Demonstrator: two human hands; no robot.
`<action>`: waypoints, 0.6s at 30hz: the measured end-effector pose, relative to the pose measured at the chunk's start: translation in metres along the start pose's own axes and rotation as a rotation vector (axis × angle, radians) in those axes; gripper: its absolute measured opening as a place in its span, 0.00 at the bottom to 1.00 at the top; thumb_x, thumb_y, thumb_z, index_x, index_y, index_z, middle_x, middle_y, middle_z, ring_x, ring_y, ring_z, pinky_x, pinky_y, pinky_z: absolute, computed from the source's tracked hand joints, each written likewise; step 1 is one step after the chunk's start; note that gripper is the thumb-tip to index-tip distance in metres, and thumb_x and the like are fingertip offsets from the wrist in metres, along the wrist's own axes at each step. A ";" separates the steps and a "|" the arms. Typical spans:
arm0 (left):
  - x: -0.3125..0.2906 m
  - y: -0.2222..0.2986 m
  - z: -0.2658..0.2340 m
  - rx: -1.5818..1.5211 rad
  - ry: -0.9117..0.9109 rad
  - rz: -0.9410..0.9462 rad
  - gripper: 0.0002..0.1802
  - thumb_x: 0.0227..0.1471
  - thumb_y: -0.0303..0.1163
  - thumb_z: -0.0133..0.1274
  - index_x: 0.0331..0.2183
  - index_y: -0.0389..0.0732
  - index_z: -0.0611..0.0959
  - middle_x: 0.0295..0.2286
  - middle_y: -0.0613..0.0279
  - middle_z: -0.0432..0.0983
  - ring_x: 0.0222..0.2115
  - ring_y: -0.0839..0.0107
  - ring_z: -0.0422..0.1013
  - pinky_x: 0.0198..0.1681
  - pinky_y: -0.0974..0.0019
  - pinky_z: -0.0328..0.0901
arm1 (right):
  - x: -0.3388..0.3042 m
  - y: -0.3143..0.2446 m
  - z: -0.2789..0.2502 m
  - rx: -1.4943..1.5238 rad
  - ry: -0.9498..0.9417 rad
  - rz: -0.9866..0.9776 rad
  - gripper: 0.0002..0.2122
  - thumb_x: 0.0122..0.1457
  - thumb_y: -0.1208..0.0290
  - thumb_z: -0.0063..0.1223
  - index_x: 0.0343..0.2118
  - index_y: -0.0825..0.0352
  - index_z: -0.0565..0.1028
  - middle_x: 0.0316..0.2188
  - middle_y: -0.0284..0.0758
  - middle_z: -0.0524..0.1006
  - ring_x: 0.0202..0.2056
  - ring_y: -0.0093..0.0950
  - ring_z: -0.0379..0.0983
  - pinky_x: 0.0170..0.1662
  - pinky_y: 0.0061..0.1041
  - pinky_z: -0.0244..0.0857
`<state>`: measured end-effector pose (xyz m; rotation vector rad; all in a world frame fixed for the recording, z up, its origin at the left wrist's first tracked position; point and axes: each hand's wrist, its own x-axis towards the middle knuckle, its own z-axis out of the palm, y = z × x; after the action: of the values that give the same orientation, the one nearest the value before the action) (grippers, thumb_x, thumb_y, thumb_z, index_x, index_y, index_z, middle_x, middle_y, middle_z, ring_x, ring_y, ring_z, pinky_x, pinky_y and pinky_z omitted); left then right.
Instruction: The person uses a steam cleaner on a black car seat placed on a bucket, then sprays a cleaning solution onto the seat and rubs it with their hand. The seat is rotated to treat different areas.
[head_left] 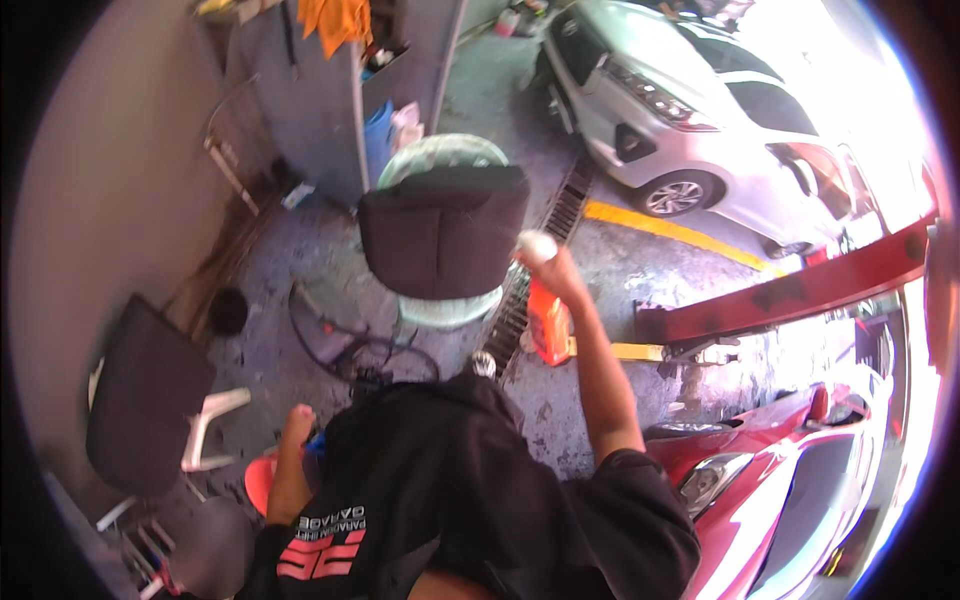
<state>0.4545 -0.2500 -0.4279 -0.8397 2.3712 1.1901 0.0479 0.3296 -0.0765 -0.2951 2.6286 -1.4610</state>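
Observation:
A dark fabric car seat part (440, 235) lies across the top of a pale green round tub (450, 310) in front of me. My right hand (543, 262), arm stretched forward, is closed on a white rounded thing (538, 243) beside the seat part's right edge. Blur hides what kind of thing it is. Just below that wrist shows an orange container (548, 320). My left hand (298, 420) hangs low at my left side, away from the seat part and near a red rounded thing (260, 483). Its fingers are too indistinct to read.
Another dark seat part (150, 400) rests on a white plastic chair (215, 425) at the left wall. A black hose (345, 365) curls on the floor before my feet. A drain grate (515, 320) runs alongside. Right stand a silver car (680, 110), a red lift arm (790, 285) and a red car (750, 490).

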 end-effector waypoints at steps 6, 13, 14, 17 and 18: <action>-0.030 0.029 0.043 -0.003 0.115 -0.144 0.19 0.55 0.34 0.63 0.45 0.33 0.86 0.41 0.43 0.85 0.43 0.51 0.82 0.49 0.56 0.73 | 0.090 0.005 -0.066 0.107 -0.203 0.036 0.32 0.58 0.50 0.72 0.57 0.71 0.78 0.48 0.39 0.84 0.49 0.27 0.78 0.55 0.30 0.69; -0.073 0.133 0.093 -0.137 0.296 -0.146 0.19 0.57 0.34 0.62 0.47 0.32 0.85 0.41 0.43 0.86 0.44 0.53 0.82 0.50 0.58 0.73 | 0.207 0.021 -0.100 0.068 -0.494 -0.092 0.33 0.57 0.47 0.72 0.59 0.66 0.79 0.52 0.37 0.82 0.54 0.29 0.75 0.62 0.30 0.64; -0.076 0.150 0.103 -0.172 0.308 -0.143 0.19 0.57 0.34 0.62 0.47 0.32 0.85 0.41 0.43 0.86 0.44 0.53 0.82 0.50 0.58 0.73 | 0.226 0.035 -0.107 0.056 -0.489 -0.073 0.31 0.58 0.49 0.72 0.58 0.65 0.79 0.52 0.35 0.82 0.54 0.27 0.75 0.61 0.29 0.64; -0.109 0.170 0.126 -0.211 0.341 -0.183 0.19 0.58 0.35 0.62 0.47 0.32 0.85 0.41 0.43 0.86 0.44 0.53 0.82 0.50 0.58 0.73 | 0.244 0.029 -0.120 0.120 -0.598 -0.123 0.31 0.59 0.50 0.72 0.59 0.64 0.78 0.53 0.33 0.81 0.55 0.25 0.73 0.62 0.28 0.63; -0.118 0.171 0.134 -0.184 0.335 -0.197 0.19 0.58 0.35 0.62 0.47 0.32 0.85 0.40 0.43 0.86 0.44 0.53 0.82 0.50 0.58 0.73 | 0.252 0.034 -0.127 0.169 -0.598 -0.145 0.31 0.59 0.50 0.72 0.59 0.64 0.78 0.52 0.33 0.81 0.55 0.25 0.73 0.62 0.28 0.63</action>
<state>0.4401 -0.0201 -0.3386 -1.3961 2.3814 1.2820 -0.2263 0.3947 -0.0415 -0.7791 2.0314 -1.3527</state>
